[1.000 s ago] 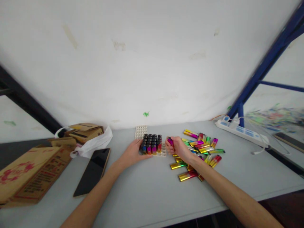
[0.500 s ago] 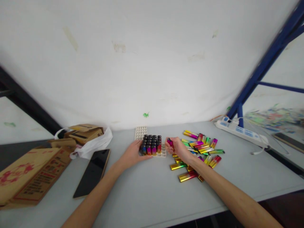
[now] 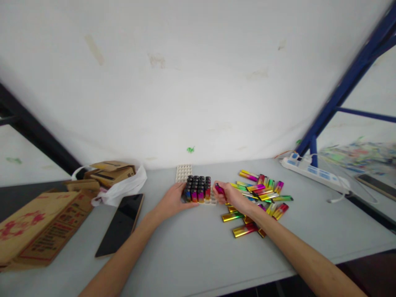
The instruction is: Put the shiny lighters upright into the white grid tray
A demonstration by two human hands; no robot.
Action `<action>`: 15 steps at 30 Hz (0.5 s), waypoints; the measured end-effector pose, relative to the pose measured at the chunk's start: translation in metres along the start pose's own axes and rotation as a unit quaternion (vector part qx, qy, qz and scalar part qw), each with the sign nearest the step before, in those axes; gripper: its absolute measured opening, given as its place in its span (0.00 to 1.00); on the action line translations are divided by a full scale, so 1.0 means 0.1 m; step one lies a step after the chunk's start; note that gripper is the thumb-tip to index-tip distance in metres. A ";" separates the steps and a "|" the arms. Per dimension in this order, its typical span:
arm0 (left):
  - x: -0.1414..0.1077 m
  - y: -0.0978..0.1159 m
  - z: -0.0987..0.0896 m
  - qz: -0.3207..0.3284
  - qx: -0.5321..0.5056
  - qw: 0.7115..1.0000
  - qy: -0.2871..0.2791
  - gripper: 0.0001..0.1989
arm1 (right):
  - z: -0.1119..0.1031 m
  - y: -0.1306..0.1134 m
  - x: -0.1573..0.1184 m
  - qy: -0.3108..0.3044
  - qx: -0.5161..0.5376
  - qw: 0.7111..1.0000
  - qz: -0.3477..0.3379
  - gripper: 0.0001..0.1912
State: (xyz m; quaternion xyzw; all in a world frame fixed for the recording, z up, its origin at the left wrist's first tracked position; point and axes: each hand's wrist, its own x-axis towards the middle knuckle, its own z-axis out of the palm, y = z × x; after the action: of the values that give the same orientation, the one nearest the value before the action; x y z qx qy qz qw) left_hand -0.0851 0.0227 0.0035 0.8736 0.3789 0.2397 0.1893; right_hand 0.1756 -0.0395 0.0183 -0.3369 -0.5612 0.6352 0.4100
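Several black-topped, shiny coloured lighters (image 3: 198,189) stand upright in rows in a white tray (image 3: 211,201) with round holes. My left hand (image 3: 175,199) grips the left side of this group, thumb and fingers around the tray's edge. At the tray's right side my right hand (image 3: 227,194) is closed on a purple-red lighter (image 3: 220,189), its dark top pointing up and leftward. A loose heap of metallic lighters (image 3: 262,192) in gold, pink, green and red lies right of my right hand, partly behind the wrist.
Another white holed tray (image 3: 183,171) lies behind the lighters. To the left are a tablet (image 3: 120,227), a white plastic bag (image 3: 123,189) and cardboard boxes (image 3: 46,222). A power strip (image 3: 317,173) lies at the back right, near a blue metal frame (image 3: 334,90).
My right hand has moved slightly left, closer to the tray, with the lighter in it. My left hand has stayed on the group of lighters.
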 end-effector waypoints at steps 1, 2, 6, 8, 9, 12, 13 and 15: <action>0.00 0.01 0.00 0.000 -0.001 1.000 0.000 0.36 | 0.00 -0.02 -0.01 0.005 -0.016 1.000 -0.003 0.22; 0.00 0.01 -0.01 0.000 -0.003 1.000 0.001 0.36 | 0.01 -0.04 -0.02 0.011 -0.034 0.999 -0.010 0.25; 0.00 0.02 -0.01 -0.006 0.004 1.000 -0.001 0.37 | 0.02 -0.13 -0.09 0.038 -0.083 0.995 -0.051 0.27; 0.00 0.02 -0.01 -0.007 0.006 1.000 -0.002 0.37 | 0.00 -0.17 -0.13 0.039 -0.100 0.992 -0.058 0.23; 0.00 0.01 0.00 -0.006 0.006 1.000 -0.003 0.38 | -0.01 -0.18 -0.15 0.038 -0.114 0.991 -0.061 0.21; 0.00 0.01 0.00 -0.005 0.004 1.000 -0.003 0.38 | -0.02 -0.24 -0.17 0.053 -0.198 0.974 -0.093 0.19; 0.00 0.01 0.00 -0.006 0.002 1.000 -0.005 0.38 | -0.03 -0.26 -0.17 0.067 -0.239 0.962 -0.111 0.18; 0.00 0.01 0.00 -0.006 -0.002 1.000 -0.004 0.38 | -0.02 -0.30 -0.18 0.098 -0.315 0.934 -0.140 0.18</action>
State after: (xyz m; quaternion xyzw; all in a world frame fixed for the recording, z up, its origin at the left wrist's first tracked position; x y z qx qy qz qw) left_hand -0.0846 0.0224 0.0039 0.8719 0.3828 0.2356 0.1944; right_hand 0.1894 -0.0534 0.0469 -0.4278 -0.7308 0.3256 0.4205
